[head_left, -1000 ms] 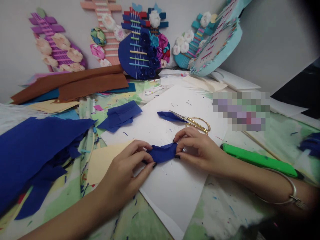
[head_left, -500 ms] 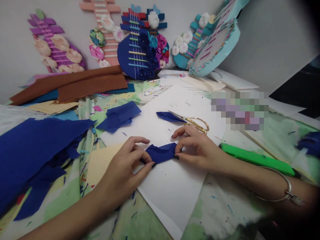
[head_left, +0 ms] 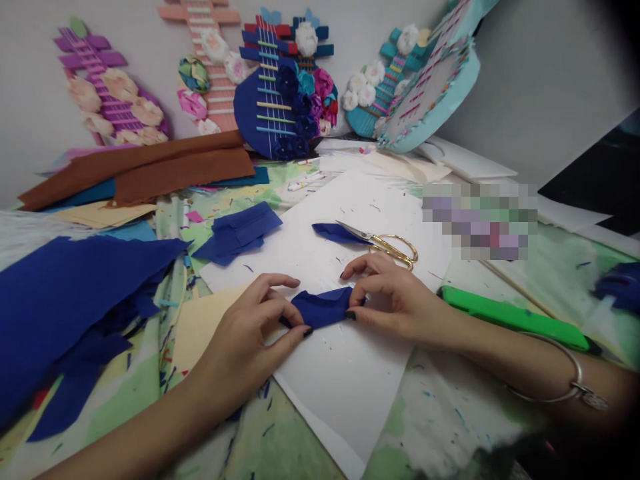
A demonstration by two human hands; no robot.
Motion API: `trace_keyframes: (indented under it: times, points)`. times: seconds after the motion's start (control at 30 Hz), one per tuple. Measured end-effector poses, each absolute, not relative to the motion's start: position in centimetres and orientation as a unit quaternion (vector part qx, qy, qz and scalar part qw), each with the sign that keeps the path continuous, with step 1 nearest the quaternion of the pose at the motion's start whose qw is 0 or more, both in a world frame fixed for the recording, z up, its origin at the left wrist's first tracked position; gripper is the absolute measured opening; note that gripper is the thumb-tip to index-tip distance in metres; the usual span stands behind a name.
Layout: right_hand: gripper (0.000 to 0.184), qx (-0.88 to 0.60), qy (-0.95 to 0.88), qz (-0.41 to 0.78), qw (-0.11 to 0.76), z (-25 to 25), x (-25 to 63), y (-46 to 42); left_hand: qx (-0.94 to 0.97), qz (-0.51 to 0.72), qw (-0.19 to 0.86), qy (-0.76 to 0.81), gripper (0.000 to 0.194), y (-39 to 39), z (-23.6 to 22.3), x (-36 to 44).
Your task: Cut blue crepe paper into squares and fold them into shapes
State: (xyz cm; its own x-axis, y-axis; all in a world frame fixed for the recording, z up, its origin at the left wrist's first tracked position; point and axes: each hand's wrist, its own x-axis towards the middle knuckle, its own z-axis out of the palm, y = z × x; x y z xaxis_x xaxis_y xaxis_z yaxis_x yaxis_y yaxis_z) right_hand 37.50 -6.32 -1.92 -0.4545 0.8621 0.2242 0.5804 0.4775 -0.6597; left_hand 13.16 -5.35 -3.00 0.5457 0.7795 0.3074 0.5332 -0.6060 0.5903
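A small piece of dark blue crepe paper (head_left: 323, 309) is held between my two hands, over a white sheet (head_left: 360, 373). My left hand (head_left: 263, 320) pinches its left end between thumb and fingers. At the other end, the thumb and fingers of my right hand (head_left: 390, 293) grip it, partly hiding that edge. Just beyond my right hand lie gold-handled scissors (head_left: 393, 250), their blades over another blue paper strip (head_left: 335, 233). Folded blue pieces (head_left: 240, 230) rest at the sheet's left edge.
A large blue paper sheet (head_left: 75, 293) covers the left side. On the right are a green tool, perhaps a cutter (head_left: 515, 319), and a blurred-out object (head_left: 480, 223). Brown paper (head_left: 185, 170) and decorated guitar shapes (head_left: 265, 107) stand or lie at the back. Blue scraps dot the table.
Almost nothing differs. My right fingers have shifted very slightly left on the blue paper, which both hands still hold in the same spot.
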Motion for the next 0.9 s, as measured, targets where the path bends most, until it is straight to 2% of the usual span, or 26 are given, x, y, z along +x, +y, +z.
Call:
trace_keyframes:
  times: [0.4,0.9]
  points:
    - [0.008,-0.473,-0.801,0.235,0.281,-2.2,36.8,-6.5,0.841,0.244,0.237,0.422,0.015,-6.0,-2.7,13.8]
    - [0.012,-0.470,-0.802,0.224,0.292,-2.4,36.6,-6.6,0.845,0.266,0.211,0.414,0.006,-6.1,-2.7,14.6]
